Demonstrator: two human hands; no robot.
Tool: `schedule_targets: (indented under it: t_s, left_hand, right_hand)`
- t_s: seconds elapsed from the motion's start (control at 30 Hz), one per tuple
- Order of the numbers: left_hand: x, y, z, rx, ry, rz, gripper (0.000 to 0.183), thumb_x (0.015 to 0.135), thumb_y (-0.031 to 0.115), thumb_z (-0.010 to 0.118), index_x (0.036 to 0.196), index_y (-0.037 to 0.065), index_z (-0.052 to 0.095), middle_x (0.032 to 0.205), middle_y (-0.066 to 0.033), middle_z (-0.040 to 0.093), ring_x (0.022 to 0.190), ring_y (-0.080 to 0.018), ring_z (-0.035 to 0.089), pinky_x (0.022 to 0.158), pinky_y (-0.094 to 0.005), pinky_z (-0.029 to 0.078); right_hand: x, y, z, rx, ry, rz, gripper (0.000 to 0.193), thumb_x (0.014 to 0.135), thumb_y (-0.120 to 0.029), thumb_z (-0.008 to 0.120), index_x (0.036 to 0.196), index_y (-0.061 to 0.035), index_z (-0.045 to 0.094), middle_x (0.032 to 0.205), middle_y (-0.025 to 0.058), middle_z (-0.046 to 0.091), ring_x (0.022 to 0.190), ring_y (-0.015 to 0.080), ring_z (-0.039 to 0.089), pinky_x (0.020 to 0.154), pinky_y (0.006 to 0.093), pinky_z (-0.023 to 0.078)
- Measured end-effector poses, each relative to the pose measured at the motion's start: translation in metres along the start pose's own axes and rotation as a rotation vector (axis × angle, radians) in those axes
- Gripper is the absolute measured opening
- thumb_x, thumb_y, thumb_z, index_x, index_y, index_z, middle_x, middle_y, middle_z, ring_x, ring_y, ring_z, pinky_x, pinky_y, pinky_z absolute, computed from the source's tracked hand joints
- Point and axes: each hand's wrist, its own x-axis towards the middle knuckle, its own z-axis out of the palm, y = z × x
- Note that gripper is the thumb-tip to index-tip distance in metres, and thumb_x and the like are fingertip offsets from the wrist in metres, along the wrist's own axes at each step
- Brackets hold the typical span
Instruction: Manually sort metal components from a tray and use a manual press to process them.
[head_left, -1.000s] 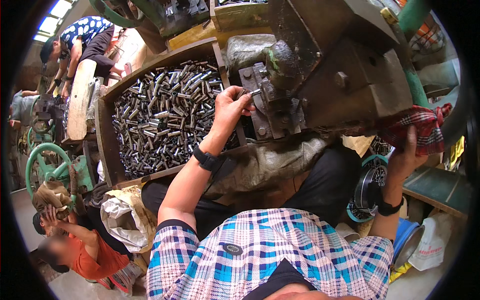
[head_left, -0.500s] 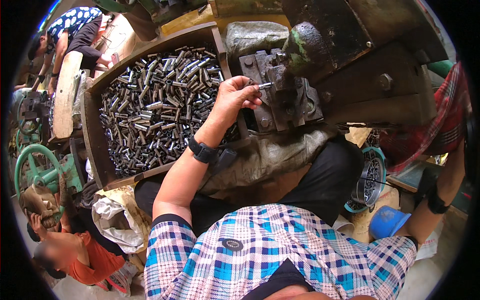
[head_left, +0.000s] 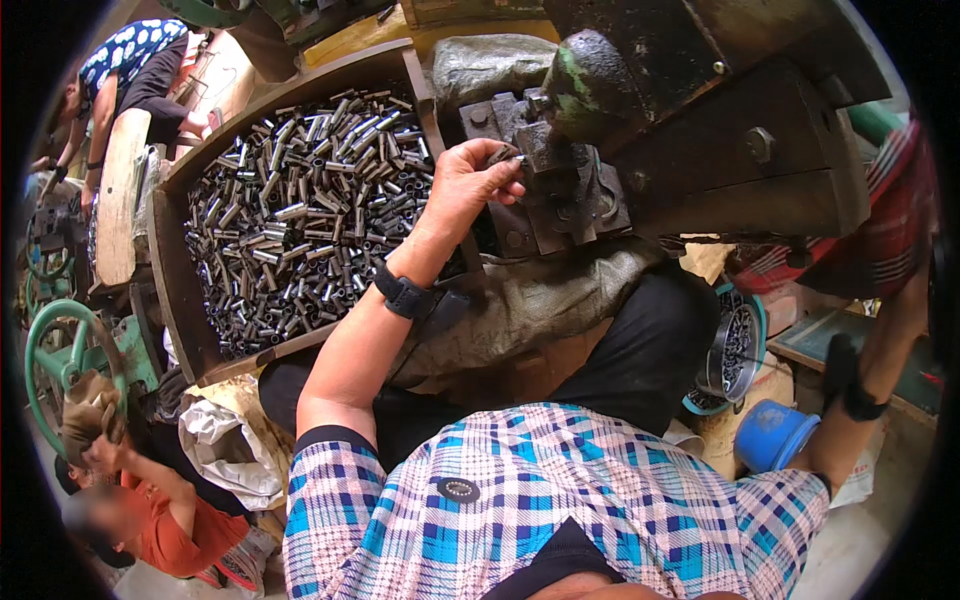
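My left hand (head_left: 478, 174) is closed, thumb and fingers pinching a short metal tube (head_left: 519, 160). Only a small bright part of the tube shows, right against the dark, oily metal die block (head_left: 552, 150) of a machine. Left of that hand stands a brown tray (head_left: 176, 285) heaped with loose metal tubes (head_left: 310, 210). On the right, my right forearm (head_left: 893, 345) reaches up to a red plaid cloth (head_left: 850, 235); the right hand itself is hidden there.
Heavy machine parts (head_left: 720, 170) overhang the upper right. A pan of small metal pieces (head_left: 738, 345) and a blue bucket (head_left: 770, 437) stand by my right leg. At left, one person in orange (head_left: 185, 520) sits near a green handwheel (head_left: 75, 355); another bends over farther back.
My left hand has brought the tube closer to the die block, so less of it shows. The view has shifted slightly. The person in orange has moved an arm.
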Motion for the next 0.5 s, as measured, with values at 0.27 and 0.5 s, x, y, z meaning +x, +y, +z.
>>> schedule_targets:
  t_s: [0.27,0.5]
  left_hand:
    - [-0.004,0.003,0.01,0.196,0.066,0.118,0.016,0.085,0.008,0.062,0.096,-0.002,0.058,0.074,-0.0046,0.062,0.061,-0.0105,0.062,0.052,-0.0206,0.05]
    - [-0.021,0.022,-0.009,0.53,0.089,0.011,0.029,0.084,0.014,0.065,0.105,-0.003,0.056,0.08,-0.0035,0.061,0.062,-0.0062,0.058,0.051,-0.0183,0.045]
  right_hand:
    - [-0.066,0.069,0.029,-0.103,0.049,-0.121,0.055,0.084,-0.015,0.057,0.132,0.0012,0.036,0.122,0.0121,0.049,0.102,0.0212,0.056,0.092,0.0347,0.046]
    - [-0.01,-0.013,0.014,0.1,0.043,0.008,0.044,0.083,-0.009,0.056,0.126,-0.0042,0.047,0.118,0.0119,0.053,0.099,0.0217,0.057,0.088,0.0353,0.048]
